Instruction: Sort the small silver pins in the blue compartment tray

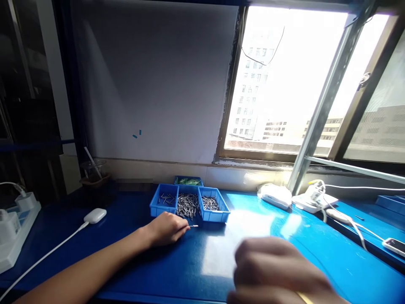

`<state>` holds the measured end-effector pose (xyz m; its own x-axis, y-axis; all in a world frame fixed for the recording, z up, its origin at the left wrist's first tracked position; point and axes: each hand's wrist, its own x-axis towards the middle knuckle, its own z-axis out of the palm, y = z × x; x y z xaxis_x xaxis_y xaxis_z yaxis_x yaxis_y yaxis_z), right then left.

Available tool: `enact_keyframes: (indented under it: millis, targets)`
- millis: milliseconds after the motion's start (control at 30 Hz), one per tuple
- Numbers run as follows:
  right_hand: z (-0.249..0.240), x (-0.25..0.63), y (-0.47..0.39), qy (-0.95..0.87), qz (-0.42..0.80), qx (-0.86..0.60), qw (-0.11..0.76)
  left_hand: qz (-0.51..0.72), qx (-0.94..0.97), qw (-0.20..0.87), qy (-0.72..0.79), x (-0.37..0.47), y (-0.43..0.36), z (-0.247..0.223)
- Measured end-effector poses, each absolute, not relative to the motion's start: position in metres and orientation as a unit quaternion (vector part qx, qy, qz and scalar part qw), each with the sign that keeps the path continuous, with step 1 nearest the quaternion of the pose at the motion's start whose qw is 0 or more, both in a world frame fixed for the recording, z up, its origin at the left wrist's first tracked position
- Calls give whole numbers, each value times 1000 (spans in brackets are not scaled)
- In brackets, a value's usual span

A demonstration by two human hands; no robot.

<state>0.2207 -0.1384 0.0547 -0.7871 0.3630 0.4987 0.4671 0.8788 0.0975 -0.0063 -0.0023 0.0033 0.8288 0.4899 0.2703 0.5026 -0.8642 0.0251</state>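
Right hand [275,270], mine, one, nearest the camera: blurred, fingers curled in; whether it grips anything I cannot tell. Yellow strip [304,298], one, along its lower edge. Left hand [171,228], mine, one: fingertips pinched narrow on a thin metal pin [194,226], pale end pointing right, low over the blue counter [177,270], just before the bins. Left blue bin [163,210], one: a few loose dark pins. Right blue bin [215,216], one: a fuller lot. Pin heap [188,205], one, dense, between these two. Rear bin [189,181], one: green contents. White charging case [95,215], one, with cable, left of my left hand.
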Motion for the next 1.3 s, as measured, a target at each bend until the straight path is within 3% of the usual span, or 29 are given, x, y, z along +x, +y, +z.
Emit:
enact_keyframes:
  millis: [100, 233, 367, 533, 967, 1300]
  targets:
    - [77, 186, -101, -956, -130, -224, 139, -127, -956, 11, -264, -7, 0, 1]
    - [36, 182, -48, -946, -103, -299, 78, -91, -952, 47, -288, -8, 3, -2]
    - [12, 200, -32, -913, -34, -393, 105, -89, -951, 61, -290, -8, 3, 0]
    - [21, 206, -37, -895, 41, -432, 104, -86, -952, 42, -289, -8, 1, 4]
    - [19, 210, -29, -901, 47, -418, 109, -163, -950, 9, -265, -7, 2, 1]
    - [20, 206, -34, -906, 58, -397, 130, -149, -958, 37, -243, -4, 1, -7]
